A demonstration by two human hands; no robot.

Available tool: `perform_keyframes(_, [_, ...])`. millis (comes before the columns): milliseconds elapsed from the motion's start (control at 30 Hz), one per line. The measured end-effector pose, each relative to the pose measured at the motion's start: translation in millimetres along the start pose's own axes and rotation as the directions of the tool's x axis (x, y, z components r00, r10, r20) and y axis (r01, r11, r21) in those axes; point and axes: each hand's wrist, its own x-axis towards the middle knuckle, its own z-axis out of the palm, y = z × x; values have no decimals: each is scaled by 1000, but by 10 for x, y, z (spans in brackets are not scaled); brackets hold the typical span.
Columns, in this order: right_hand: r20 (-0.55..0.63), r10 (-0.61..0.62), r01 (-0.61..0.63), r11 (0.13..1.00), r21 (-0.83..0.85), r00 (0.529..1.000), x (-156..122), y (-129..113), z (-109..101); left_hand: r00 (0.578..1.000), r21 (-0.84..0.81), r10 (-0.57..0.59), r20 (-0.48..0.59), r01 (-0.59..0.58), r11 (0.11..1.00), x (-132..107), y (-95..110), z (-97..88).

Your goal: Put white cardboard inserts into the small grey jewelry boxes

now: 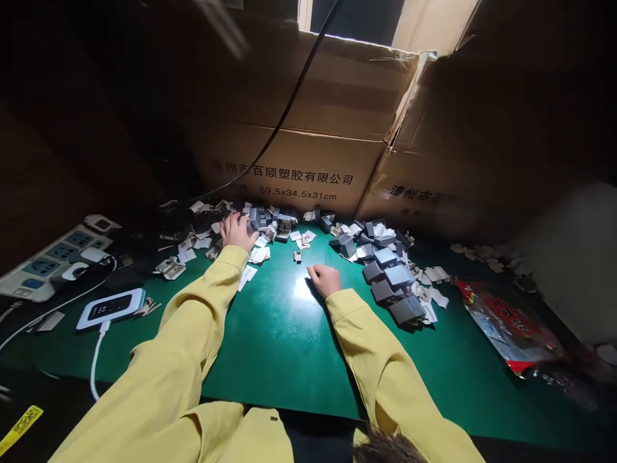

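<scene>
My left hand [238, 233] reaches to the back of the green table, fingers spread and bent at the edge of a pile of small dark grey boxes [263, 218]. It touches or nearly touches the nearest box; no firm hold shows. Near the middle of the table rests my right hand [325, 280], its fingers curled in. Whatever it may hold is hidden from this angle. Just beyond it lies a small printed paper piece [297, 256]. To its right is a heap of grey boxes [399, 276] mixed with white paper inserts [436, 274].
Cardboard cartons [289, 154] wall off the back, and a black cable [294, 96] hangs across them. On the left are a power strip [48, 257] and a white device [110, 308] with a cable. A red-and-clear plastic bag [511, 321] lies at right.
</scene>
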Motion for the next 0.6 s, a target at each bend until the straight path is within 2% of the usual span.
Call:
perform_keyframes(67, [21, -18, 18, 1000, -24, 1000, -22, 10, 2, 997, -67, 44, -68, -49, 997, 20, -45, 13])
perform_keyframes(167, [34, -21, 21, 1000, 16, 999, -42, 34, 4, 960, -197, 191, -203, -231, 953, -25, -80, -41])
perform_keyframes(200, [36, -16, 14, 999, 50, 999, -46, 38, 9, 938, -225, 249, -241, -304, 926, -86, -64, -72])
perform_keyframes(267, [30, -10, 5, 985, 174, 999, -57, 24, 26, 911, -233, 311, -270, -375, 897, -294, 36, -120])
perform_keyframes(333, [13, -19, 12, 920, 392, 1000, -82, -27, 54, 891, -245, 387, -236, -440, 864, -592, 223, -119])
perform_keyframes(400, [-3, -30, 25, 787, 617, 1000, -118, -101, 87, 867, -312, 472, -159, -498, 809, -903, 448, -62])
perform_keyframes(467, [-9, -6, 11, 705, 709, 1000, -153, -163, 116, 849, -392, 526, -51, -501, 771, -1144, 638, 27])
perform_keyframes(533, [-24, 73, -38, 739, 672, 997, -173, -191, 127, 853, -429, 520, 45, -454, 781, -1271, 738, 113])
perform_keyframes(600, [-50, 162, -99, 790, 605, 985, -175, -186, 114, 871, -418, 474, 125, -387, 822, -1299, 748, 170])
